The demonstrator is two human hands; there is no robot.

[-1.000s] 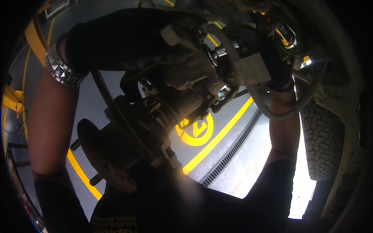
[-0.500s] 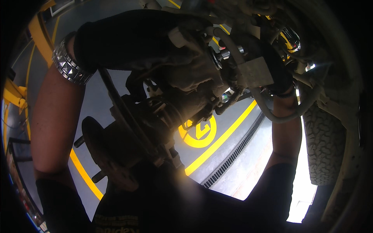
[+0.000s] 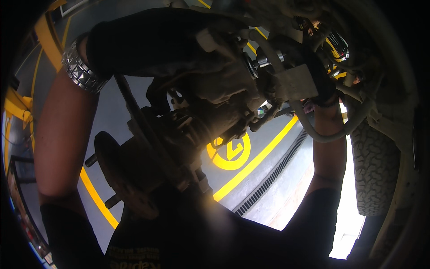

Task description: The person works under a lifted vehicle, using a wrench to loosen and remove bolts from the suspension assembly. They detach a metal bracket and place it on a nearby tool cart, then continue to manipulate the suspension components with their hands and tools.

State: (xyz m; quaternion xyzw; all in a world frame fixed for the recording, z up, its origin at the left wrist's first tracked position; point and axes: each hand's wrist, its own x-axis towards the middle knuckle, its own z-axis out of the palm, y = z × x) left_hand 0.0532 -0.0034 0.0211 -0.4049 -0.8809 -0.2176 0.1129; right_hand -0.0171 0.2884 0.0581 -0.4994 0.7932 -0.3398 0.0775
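Observation:
My left hand (image 3: 148, 45), in a black glove with a studded wristband (image 3: 79, 68), is closed over the top of a grimy metal hub-and-knuckle assembly (image 3: 210, 94) under a raised vehicle. My right hand (image 3: 309, 67), also in a black glove, grips the assembly's far end beside a pale block-shaped part (image 3: 293, 83) and a shiny bolt end (image 3: 264, 60). The round wheel hub (image 3: 118, 172) with its studs hangs lower left, below my left forearm. What the fingers press on is hidden in shadow.
A knobbly tyre (image 3: 376, 166) stands at the right. A grey hose (image 3: 322, 132) loops under my right wrist. Below lies grey floor with yellow lines, a yellow circular marking (image 3: 230, 152) and a long drain grate (image 3: 268, 179). Yellow lift posts (image 3: 15, 107) stand left.
Both hands stay on the assembly. The view has drifted slightly, so the hub and hands sit a little further right in the picture.

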